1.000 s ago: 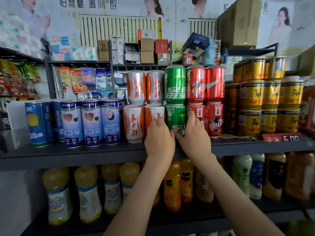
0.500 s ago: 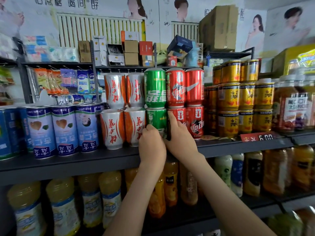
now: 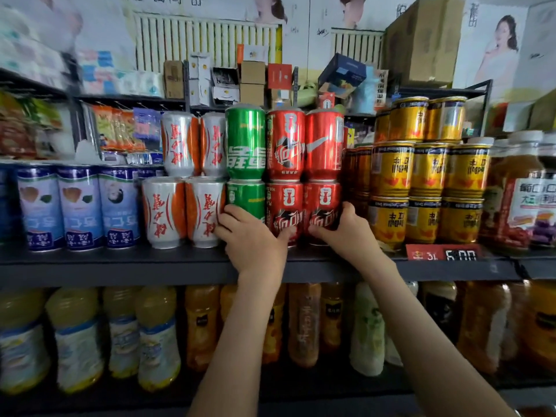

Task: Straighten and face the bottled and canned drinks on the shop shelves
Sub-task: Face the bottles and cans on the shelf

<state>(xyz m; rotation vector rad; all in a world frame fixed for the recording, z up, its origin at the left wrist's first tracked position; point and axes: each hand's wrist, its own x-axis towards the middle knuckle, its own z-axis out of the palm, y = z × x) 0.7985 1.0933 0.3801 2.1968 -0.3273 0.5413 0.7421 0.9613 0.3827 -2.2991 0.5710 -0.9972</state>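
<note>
Mid shelf (image 3: pixel 180 266), lower tier of stacked cans. Left grip (image 3: pixel 252 240) wrapped over lower green can (image 3: pixel 245 197), fingertips at its 9 o'clock edge. Right grip (image 3: pixel 350 233) curled round end red can (image 3: pixel 323 206), fingers at 3 o'clock, thumb at 7. Judged: row braced from both sides for turning labels forward. Upper cans (image 3: pixel 285 145) resting on top, so toppling risk.

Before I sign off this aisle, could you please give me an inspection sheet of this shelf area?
Surface: dark shelf carrying stacked cans; price tag on its edge.
Job's things: lower green can and lower right red can in hand; juice bottles below.
Clutter: small boxes behind the cans.
Hands: left hand grips the lower green can; right hand grips the lower right red can.
Cables: nothing seen.
Surroundings: radiator, posters, cardboard carton behind.
</note>
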